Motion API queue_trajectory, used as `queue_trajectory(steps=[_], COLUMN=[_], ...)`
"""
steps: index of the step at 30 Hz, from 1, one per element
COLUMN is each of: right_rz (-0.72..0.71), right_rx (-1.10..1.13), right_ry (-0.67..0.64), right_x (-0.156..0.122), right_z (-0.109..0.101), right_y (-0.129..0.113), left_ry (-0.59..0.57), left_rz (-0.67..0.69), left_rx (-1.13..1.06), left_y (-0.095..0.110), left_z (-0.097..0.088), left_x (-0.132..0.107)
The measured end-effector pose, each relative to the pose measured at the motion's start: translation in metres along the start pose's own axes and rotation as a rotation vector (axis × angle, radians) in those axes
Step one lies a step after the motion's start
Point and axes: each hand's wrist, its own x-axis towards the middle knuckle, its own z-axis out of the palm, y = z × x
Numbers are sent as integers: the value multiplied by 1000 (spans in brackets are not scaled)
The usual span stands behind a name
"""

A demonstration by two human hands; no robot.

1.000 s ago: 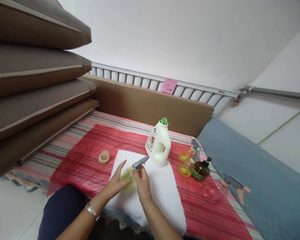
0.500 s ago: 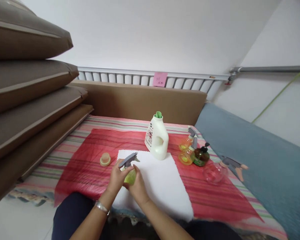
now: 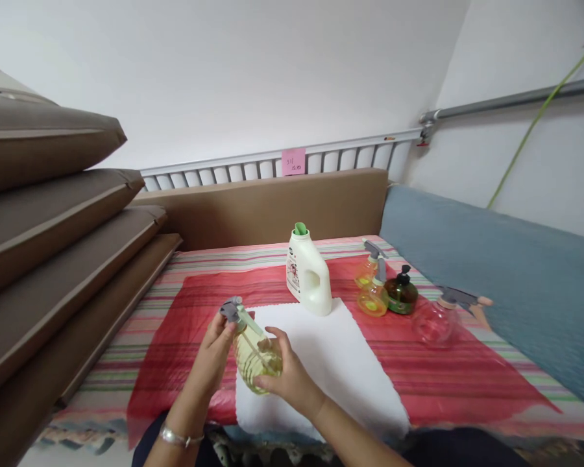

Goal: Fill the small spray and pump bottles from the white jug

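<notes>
A yellow-green see-through spray bottle (image 3: 247, 360) is tilted between my hands, its grey trigger head toward the upper left and its base toward the lower right. My left hand (image 3: 215, 347) grips it around the trigger head and neck. The fingers of my right hand (image 3: 289, 373) are wrapped round the lower body. A dip tube shows through the clear wall. Beneath the bottle lies a white cloth (image 3: 331, 370). Just beyond, a large pale jug (image 3: 309, 272) with a green spout stands upright on the cloth's back edge.
To the right stand two yellow spray bottles (image 3: 372, 299), a dark green pump bottle (image 3: 401, 292) and a clear pink-looking spray bottle (image 3: 435, 322). They rest on a red plastic sheet (image 3: 448, 383) over a striped cover. Brown cushions (image 3: 68, 246) are stacked at the left.
The spray bottle has gone from nearly upright to tilted, its base swung right and toward the camera. My right hand has moved right with it. The small round cap at left no longer shows.
</notes>
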Motion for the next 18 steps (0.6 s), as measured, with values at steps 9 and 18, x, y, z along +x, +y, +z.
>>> queue_trajectory(steps=[9,18], right_rz=[58,201], right_rx=[433,733], right_ry=[-105,-362], right_x=[-18,-31], right_z=[3,2], right_y=[-32,-55], left_ry=[-62,-82], left_rz=[-52,-14], left_rx=[-168,-112], left_y=[35,46], left_z=[20,26], left_x=[-18,-21])
